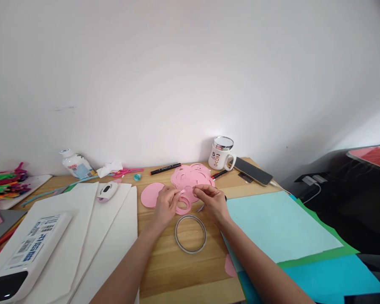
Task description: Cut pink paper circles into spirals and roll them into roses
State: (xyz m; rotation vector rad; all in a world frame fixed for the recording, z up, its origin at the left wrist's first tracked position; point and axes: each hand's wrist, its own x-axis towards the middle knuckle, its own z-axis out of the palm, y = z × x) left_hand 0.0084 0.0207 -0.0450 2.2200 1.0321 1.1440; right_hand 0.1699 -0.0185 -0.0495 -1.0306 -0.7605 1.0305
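My left hand (pixel 166 203) and my right hand (pixel 213 200) meet over a wooden table (pixel 190 270), fingers pinched on a small pink paper strip (pixel 184 192) between them. Under the hands lies a pink paper ring (pixel 184 208) and a pile of pink paper cut-outs (pixel 191 176). A pink paper circle (pixel 151 195) lies to the left of my left hand. A roll of clear tape (pixel 190 234) lies flat just in front of my wrists.
White foam sheets (pixel 91 236) and a white box (pixel 28 253) lie left. Light blue, green and cyan paper sheets (pixel 278 223) lie right. A white mug (pixel 221 154), a phone (pixel 252 170), markers (pixel 165 169), a glue bottle (pixel 74 164) and pipe cleaners (pixel 6 179) line the back.
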